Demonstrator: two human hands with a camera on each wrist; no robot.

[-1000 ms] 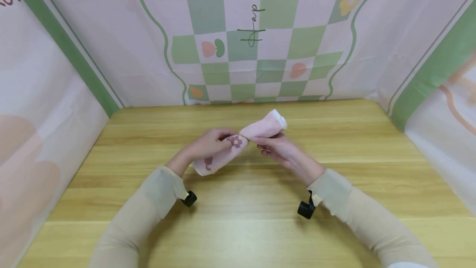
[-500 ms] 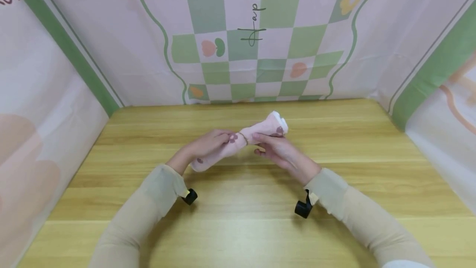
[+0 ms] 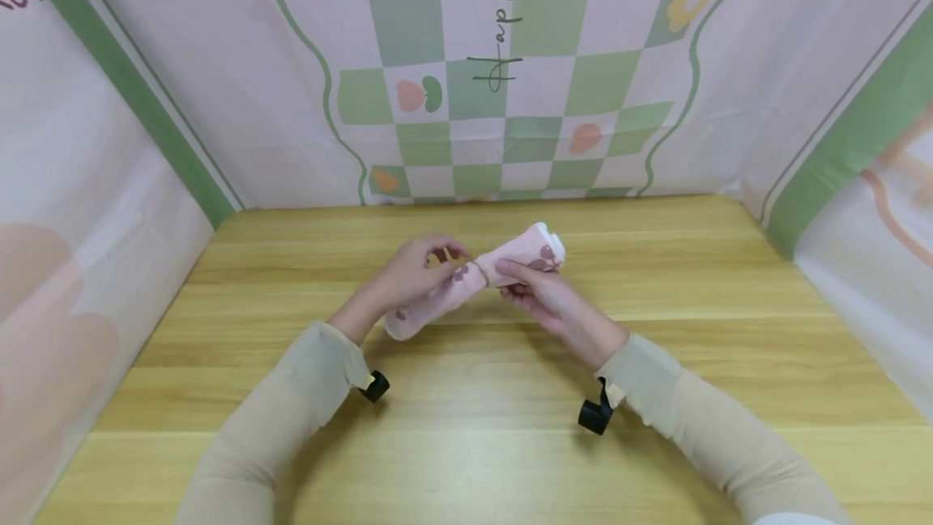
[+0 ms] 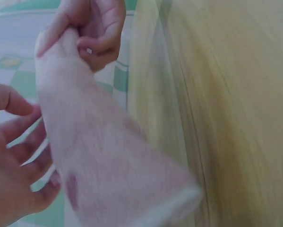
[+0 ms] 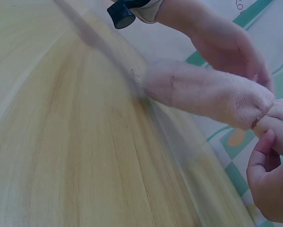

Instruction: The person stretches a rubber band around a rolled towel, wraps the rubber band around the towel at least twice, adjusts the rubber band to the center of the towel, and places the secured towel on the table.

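Observation:
A rolled pink towel (image 3: 535, 245) with dark flower prints and a white edge slants above the table between both hands. Around its waist runs a thin brownish band (image 3: 481, 272), also visible in the right wrist view, where the cloth gathers under it. My right hand (image 3: 557, 302) pinches the roll just right of the band, thumb on top. My left hand (image 3: 404, 275) is at the far side of the roll's left half; in the left wrist view its fingers (image 4: 30, 137) are spread and loosely bent along the cloth, not wrapped round it.
The wooden table (image 3: 466, 428) lies beneath both forearms. A printed cloth backdrop (image 3: 477, 136) rises behind it, with more cloth walls at both sides. Small black wrist cameras (image 3: 375, 386) hang from the sleeves.
The towel has turned about its length, bringing other flowers and the band into view. My left hand's fingers have loosened and lifted from the roll; my right thumb now lies across the towel.

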